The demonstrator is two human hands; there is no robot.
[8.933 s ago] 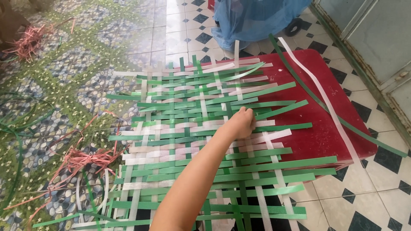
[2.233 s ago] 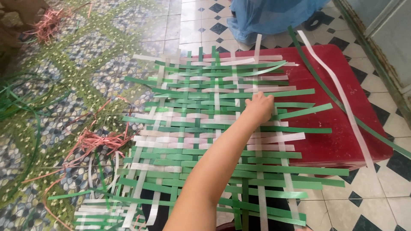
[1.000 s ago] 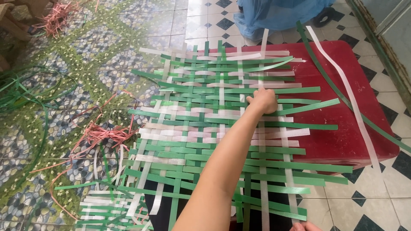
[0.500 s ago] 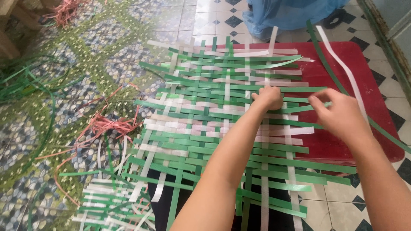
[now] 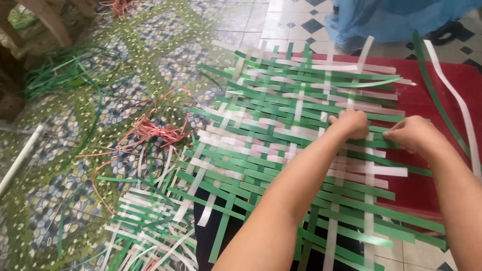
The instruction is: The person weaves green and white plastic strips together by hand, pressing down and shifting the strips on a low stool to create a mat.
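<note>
A loose woven mat of green and white plastic strips [image 5: 281, 125] lies partly over a red board [image 5: 437, 100] on the floor. My left hand [image 5: 351, 123] is curled on the weave near the mat's right part, fingers pinching strips. My right hand [image 5: 411, 134] rests just to its right, fingers closed on a green strip at the mat's right edge. Both forearms reach in from the bottom of the head view.
Loose green and white strips [image 5: 145, 226] pile at the lower left. Pink-red strands [image 5: 155, 133] and a tangle of green strips [image 5: 65, 75] lie on the patterned floor mat. Two long strips [image 5: 452, 95] cross the board. A blue cloth bundle [image 5: 396, 20] sits behind it.
My right hand came in from the lower right and now grips strips beside the left hand. The left hand stayed on the weave; the view shifted a little to the left.
</note>
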